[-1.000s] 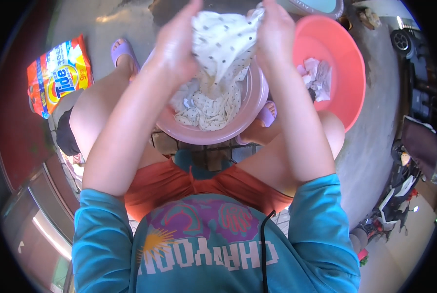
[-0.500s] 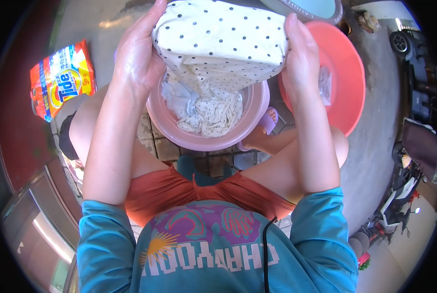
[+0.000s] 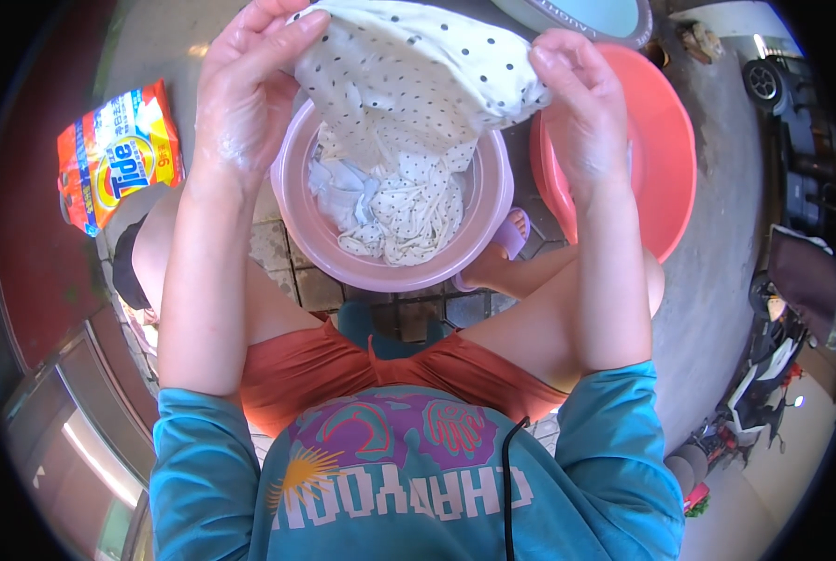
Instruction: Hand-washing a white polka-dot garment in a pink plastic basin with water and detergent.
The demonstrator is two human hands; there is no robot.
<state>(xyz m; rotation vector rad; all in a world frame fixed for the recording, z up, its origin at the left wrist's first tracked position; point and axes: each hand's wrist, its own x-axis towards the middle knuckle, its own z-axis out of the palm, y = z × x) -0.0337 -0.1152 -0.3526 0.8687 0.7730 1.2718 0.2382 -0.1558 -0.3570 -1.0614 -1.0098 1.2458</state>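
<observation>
A white cloth with dark polka dots (image 3: 408, 70) is stretched between my hands above a pink basin (image 3: 296, 215). Its lower part hangs into the basin, onto a bunched heap of the same dotted fabric. My left hand (image 3: 254, 84) pinches the cloth's upper left edge, with whitish suds on the wrist. The fingers of my right hand (image 3: 586, 98) are closed on the right end of the cloth. Beside the dotted heap in the basin lies a pale bluish-white cloth (image 3: 341, 194). Whether water stands in the basin is hidden.
A coral-red basin (image 3: 665, 159) stands right of the pink one, and a grey-rimmed tub (image 3: 591, 21) is at the far edge. An orange detergent bag (image 3: 121, 157) lies on the left. My foot in a purple slipper (image 3: 513, 234) is beside the pink basin. Vehicles (image 3: 792, 140) stand at the right.
The dotted cloth has gone from a broad, filled-out shape to a thinner, slanting sheet. My left fingers have shifted onto its upper edge, and my right hand has turned and curled its fingers.
</observation>
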